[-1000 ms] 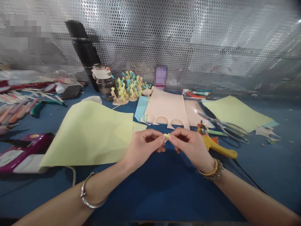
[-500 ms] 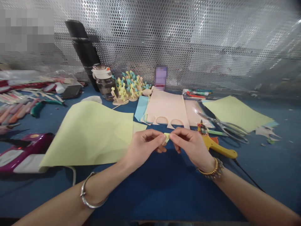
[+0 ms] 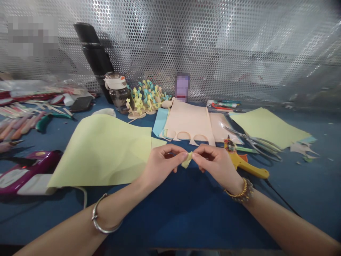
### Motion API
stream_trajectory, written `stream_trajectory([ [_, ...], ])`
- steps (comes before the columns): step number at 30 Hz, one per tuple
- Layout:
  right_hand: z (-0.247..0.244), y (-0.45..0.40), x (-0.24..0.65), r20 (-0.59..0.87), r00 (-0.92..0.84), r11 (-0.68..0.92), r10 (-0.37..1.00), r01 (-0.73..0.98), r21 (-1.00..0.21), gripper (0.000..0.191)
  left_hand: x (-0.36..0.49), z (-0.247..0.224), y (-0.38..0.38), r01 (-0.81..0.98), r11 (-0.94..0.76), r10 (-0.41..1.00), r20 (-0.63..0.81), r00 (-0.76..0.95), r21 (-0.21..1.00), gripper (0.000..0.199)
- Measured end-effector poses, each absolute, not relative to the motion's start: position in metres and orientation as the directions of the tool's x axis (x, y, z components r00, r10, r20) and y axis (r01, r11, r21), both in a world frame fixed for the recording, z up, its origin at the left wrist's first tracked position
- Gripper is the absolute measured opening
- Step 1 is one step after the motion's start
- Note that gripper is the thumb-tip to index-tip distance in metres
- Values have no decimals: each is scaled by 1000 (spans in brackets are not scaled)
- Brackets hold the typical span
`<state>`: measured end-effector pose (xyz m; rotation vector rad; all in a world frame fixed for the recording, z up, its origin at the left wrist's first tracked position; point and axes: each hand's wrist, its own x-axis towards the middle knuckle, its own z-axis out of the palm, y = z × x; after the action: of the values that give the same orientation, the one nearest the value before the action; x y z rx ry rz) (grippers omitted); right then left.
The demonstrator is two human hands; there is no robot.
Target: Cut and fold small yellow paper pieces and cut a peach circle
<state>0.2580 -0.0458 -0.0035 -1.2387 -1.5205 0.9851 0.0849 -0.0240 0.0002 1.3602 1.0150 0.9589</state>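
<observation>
Fingers (image 3: 179, 155) on my left hand (image 3: 162, 165) and right hand (image 3: 217, 164) pinch a tiny yellow paper strip (image 3: 187, 160) above the blue desk (image 3: 170, 220); it is light, soft and bendy, so I hold its ends gently

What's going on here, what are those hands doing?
A person is pinching a small strip of pale yellow paper between the left hand and right hand, above a blue work surface. A big pale yellow paper sheet lies beside the left hand. Steel scissors lie to the right, near a yellow-handled tool.
</observation>
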Motion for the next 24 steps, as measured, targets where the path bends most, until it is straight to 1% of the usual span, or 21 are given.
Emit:
stream_trajectory([
  [5,-4,-46,259,132,-117,157,984,240,-958,21,85,-2,-24,-32,81,940,-66,335,996,22],
  [9,-5,-45,260,136,-114,162,984,262,-951,20,85,-3,-24,-49,94,930,-70,361,994,24],
  [12,-4,-45,260,140,-107,165,984,278,-946,18,85,-2,-25,-32,77,931,-61,361,997,27],
  [16,-1,-45,258,184,-107,209,977,314,-926,17,86,0,-26,30,56,938,-63,340,998,26],
  [21,-1,-45,259,120,-150,158,981,274,-949,24,87,0,-26,5,57,939,-55,339,998,24],
  [24,-1,-45,259,124,-153,163,980,277,-947,24,86,0,-26,9,65,937,-64,344,998,24],
])
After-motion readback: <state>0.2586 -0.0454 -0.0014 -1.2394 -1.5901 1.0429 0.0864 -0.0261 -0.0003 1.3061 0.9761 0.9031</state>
